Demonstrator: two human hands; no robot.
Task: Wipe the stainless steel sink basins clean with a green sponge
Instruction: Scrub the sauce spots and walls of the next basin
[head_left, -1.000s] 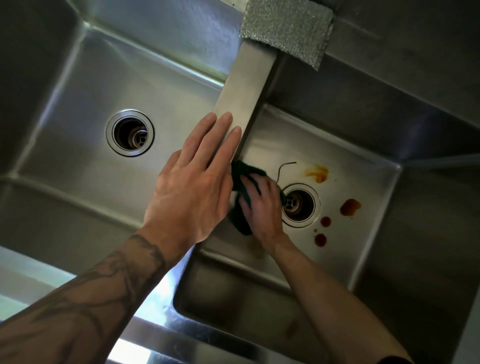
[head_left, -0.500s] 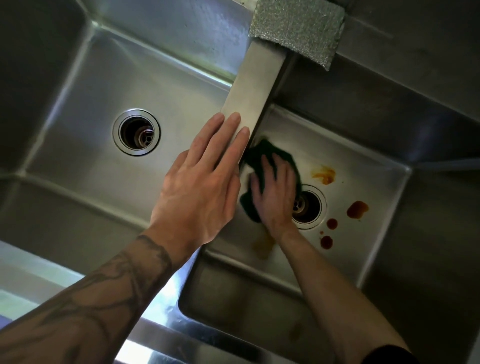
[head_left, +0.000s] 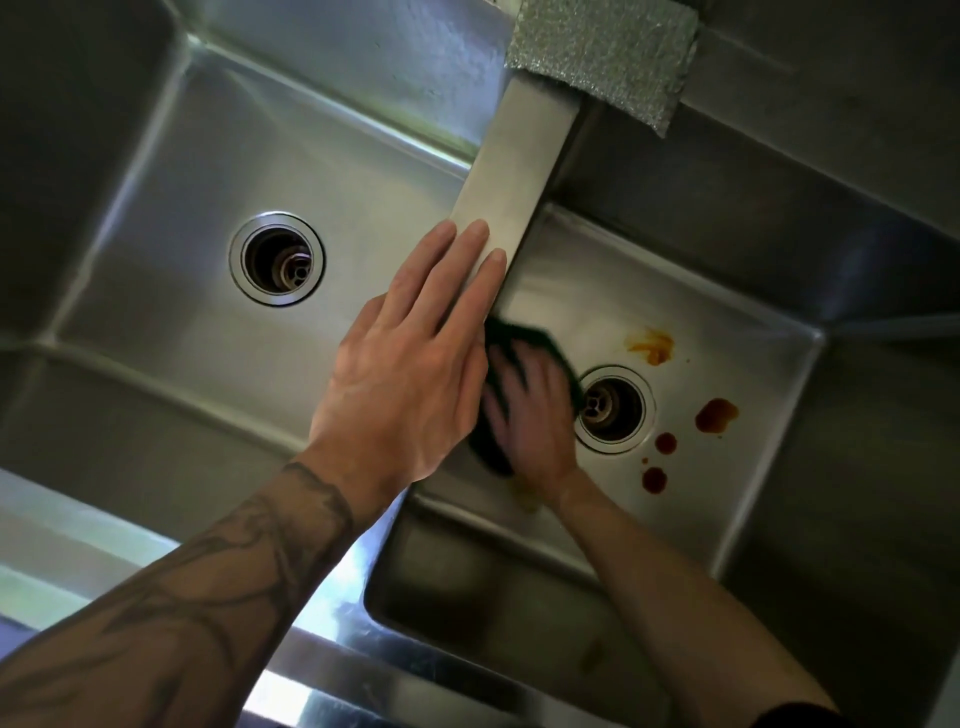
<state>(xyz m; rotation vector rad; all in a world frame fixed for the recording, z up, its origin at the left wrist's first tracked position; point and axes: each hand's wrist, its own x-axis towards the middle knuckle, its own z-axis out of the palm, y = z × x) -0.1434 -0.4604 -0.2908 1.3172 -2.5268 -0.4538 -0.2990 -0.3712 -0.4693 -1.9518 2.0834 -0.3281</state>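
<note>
Scrubbing the right basin (head_left: 769, 364) floor w/ a green sponge (head_left: 524, 338): right hand (head_left: 530, 415) lies flat on top of it, fingers spread and pressing down, motion-blurred. Sponge sits under those fingers, poking out past the fingertips toward the divider (head_left: 514, 176) and out by the wrist; its far edge is just beside the right drain (head_left: 613, 408). Left hand (head_left: 410, 364) rests palm-down on the divider, fingers straight and pressed together, holding nothing, prob. just bracing.

To do this step well, I'd judge:
- keep the palm flat so the whole sponge face bears on the steel, not just the fingertips' end
- work outward from the fingers toward the stains beyond the drain; none of them looks touched yet
- a faint yellowish smear (head_left: 524, 496) shows just by the right wrist; go back over it
- don't let the sponge edge catch in the drain opening
- lean on the left hand so the reach into the far corner stays steady

Counts:
- basins: 2; left basin (head_left: 171, 322) looks clean
- drains: 2, one per basin; left drain (head_left: 277, 258) well apart from both hands
- sponges: 1 green, plus 1 grey pad (head_left: 602, 57) on the far end of the divider, beyond the left fingertips
- stains: 1 orange smear (head_left: 652, 345), 1 larger brown blot (head_left: 716, 414), 2 red spots (head_left: 654, 479) and a tiny dot or so, all on the far side of the drain from the right fingers
- hands: 2
</note>
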